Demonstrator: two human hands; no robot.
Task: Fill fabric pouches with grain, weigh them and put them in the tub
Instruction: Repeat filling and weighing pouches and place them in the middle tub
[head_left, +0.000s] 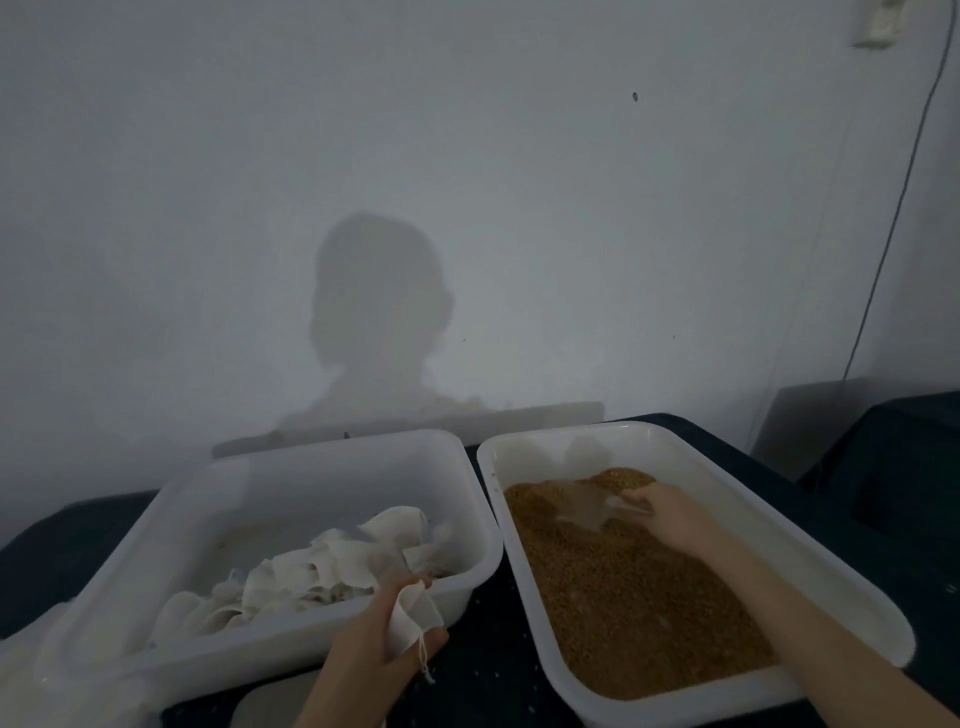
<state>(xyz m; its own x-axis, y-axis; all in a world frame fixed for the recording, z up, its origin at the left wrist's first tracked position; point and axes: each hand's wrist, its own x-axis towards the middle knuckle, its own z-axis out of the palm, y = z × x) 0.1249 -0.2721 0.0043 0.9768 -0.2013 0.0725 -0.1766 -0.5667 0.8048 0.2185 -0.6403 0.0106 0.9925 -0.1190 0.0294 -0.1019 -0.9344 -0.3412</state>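
Note:
Two white plastic tubs stand side by side on a dark table. The left tub holds a heap of white fabric pouches. The right tub is filled with brown grain. My left hand grips one small white pouch by its mouth in front of the left tub, a drawstring dangling below. My right hand reaches into the far part of the grain tub and holds a clear plastic scoop low over the grain.
A pale wall with a person's shadow rises directly behind the tubs. A dark box stands at the right, and a thin cable runs down the wall. A white flat thing peeks in at the bottom edge.

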